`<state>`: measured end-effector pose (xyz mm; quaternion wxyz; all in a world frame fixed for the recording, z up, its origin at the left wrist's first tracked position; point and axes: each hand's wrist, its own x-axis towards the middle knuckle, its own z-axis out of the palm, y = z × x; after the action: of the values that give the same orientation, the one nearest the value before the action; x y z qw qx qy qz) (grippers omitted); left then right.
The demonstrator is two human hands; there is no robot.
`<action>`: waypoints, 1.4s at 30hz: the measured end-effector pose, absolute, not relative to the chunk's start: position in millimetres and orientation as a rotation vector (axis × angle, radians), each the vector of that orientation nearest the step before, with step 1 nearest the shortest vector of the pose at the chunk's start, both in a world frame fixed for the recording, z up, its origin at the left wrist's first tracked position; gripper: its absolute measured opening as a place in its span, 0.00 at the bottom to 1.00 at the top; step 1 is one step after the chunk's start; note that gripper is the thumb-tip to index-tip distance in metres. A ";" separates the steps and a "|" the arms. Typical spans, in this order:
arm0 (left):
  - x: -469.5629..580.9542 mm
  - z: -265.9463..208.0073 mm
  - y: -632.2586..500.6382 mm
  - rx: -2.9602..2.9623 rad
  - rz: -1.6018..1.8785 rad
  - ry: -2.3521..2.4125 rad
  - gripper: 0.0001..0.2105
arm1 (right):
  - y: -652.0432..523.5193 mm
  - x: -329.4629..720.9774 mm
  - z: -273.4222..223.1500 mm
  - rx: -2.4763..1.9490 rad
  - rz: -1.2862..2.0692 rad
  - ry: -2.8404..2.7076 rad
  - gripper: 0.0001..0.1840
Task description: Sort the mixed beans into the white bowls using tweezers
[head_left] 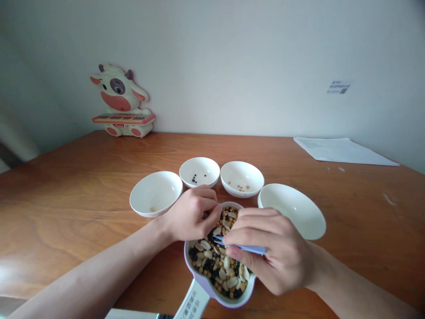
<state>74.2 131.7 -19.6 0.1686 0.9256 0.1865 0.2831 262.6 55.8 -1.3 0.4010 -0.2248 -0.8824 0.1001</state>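
Note:
My right hand [270,248] is closed on blue tweezers [249,249], their tips over a lilac-rimmed pan [186,254]. Peanuts [208,254], black beans and small yellow kernels are mixed in the pan. Curled fingers of my left hand [195,212] are at the pan's upper left rim; what they hold, if anything, is hidden. Beyond the hands stand white bowls: the left bowl [139,195] has one pale piece, the second bowl [214,170] several black beans, the third bowl [229,170] several tan pieces. Nothing shows inside the right bowl [299,208], partly behind my right hand.
The pan's pale handle [194,301] bears printed writing and points toward me. A cow-shaped toy keyboard [122,104] stands at the back left of the wooden table [83,195]. Paper sheets [341,149] lie at the back right, below a wall label [339,87].

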 end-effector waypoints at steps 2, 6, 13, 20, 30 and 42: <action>74.7 -20.4 131.6 2.610 0.825 0.546 0.18 | 57.3 259.6 -5.4 -0.581 0.287 -2.306 0.07; 75.3 -21.5 131.3 2.602 0.827 0.563 0.18 | 59.9 263.7 -7.4 -0.749 0.230 -2.341 0.11; 75.5 -22.1 132.5 2.598 0.839 0.558 0.18 | 59.2 267.2 -4.5 -0.741 0.276 -2.298 0.08; 75.9 -20.1 131.6 2.600 0.832 0.549 0.17 | 60.8 265.2 -6.5 -0.780 0.245 -2.237 0.10; 75.3 -19.0 130.7 2.586 0.819 0.553 0.18 | 61.1 262.2 -11.7 -0.722 0.300 -2.188 0.09; 75.3 -19.8 131.2 2.594 0.820 0.547 0.17 | 59.5 261.2 -8.4 -0.709 0.371 -2.182 0.12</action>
<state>75.3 131.2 -19.8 0.1822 0.9192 0.1939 0.2904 261.2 59.5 -8.4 0.3974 -0.2800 -0.8616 0.1464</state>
